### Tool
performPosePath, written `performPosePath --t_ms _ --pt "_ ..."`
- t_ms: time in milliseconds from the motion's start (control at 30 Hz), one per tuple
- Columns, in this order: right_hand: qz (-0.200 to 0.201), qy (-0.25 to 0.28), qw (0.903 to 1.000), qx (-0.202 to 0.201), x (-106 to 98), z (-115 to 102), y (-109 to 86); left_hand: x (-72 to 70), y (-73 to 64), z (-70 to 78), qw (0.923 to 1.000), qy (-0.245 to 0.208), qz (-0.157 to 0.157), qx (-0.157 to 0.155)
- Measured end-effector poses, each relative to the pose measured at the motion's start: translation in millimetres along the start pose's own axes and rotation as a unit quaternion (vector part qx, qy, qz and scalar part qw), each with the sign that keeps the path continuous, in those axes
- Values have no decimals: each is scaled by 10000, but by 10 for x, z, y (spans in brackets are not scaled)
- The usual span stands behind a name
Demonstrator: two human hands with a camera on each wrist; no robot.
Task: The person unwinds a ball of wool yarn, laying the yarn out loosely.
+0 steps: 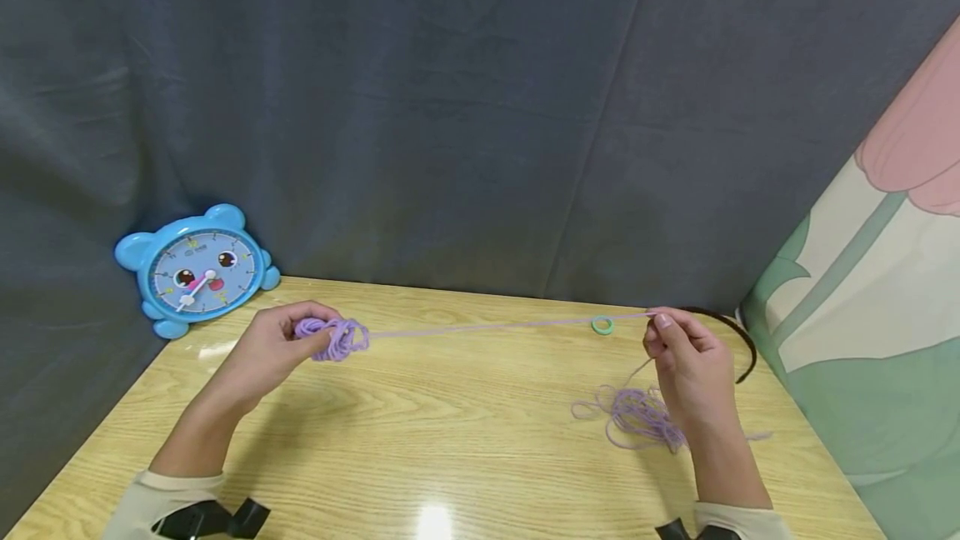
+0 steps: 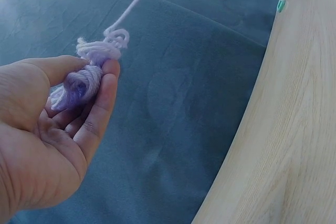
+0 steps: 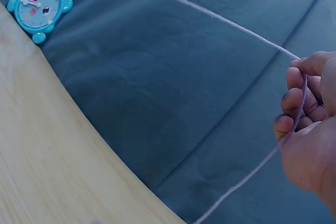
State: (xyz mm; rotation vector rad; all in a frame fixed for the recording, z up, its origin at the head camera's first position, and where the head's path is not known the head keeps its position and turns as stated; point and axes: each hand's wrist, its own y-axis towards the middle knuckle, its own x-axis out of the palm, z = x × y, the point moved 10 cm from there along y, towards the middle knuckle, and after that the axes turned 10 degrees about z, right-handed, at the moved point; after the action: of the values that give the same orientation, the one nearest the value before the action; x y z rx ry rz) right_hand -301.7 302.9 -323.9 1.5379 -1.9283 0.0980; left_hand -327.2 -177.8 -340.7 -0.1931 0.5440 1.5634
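Purple yarn is wound into a bundle (image 1: 335,340) in the left hand (image 1: 273,348), pinched between thumb and fingers above the tabletop (image 1: 450,432). From the bundle a strand (image 1: 480,327) runs straight across to the right hand (image 1: 692,361), where thumb and forefinger pinch it; the remaining fingers curl inward. Past that pinch, as the right wrist view shows, the strand crosses the inside of the hand and slopes down. Loose yarn lies in a tangled pile (image 1: 641,415) on the tabletop, just beside the right hand in the head view, and a short end shows on the far side of the wrist.

Behind the strand, a small green ring (image 1: 602,333) lies near the back edge. To its right a dark, curved band (image 1: 750,346) is partly hidden by the right hand. At the back left corner, a blue clock (image 1: 206,273) with ears and a cartoon face leans against a dark curtain (image 1: 435,123). Flower-patterned cloth (image 1: 900,273) hangs on the right.
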Motion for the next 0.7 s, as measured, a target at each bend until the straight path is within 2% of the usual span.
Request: performPosePath --t_ms 267,600,700 --pt "-27 624 9974 -352 -119 -188 62 -25 4 4 10000 -11 42 44" --pt "322 1139 9917 -510 -377 -382 148 -38 2 -3 10000 15 39 -2" --pt "599 1383 9872 -520 -489 -426 164 -41 0 -5 10000 22 41 -15"
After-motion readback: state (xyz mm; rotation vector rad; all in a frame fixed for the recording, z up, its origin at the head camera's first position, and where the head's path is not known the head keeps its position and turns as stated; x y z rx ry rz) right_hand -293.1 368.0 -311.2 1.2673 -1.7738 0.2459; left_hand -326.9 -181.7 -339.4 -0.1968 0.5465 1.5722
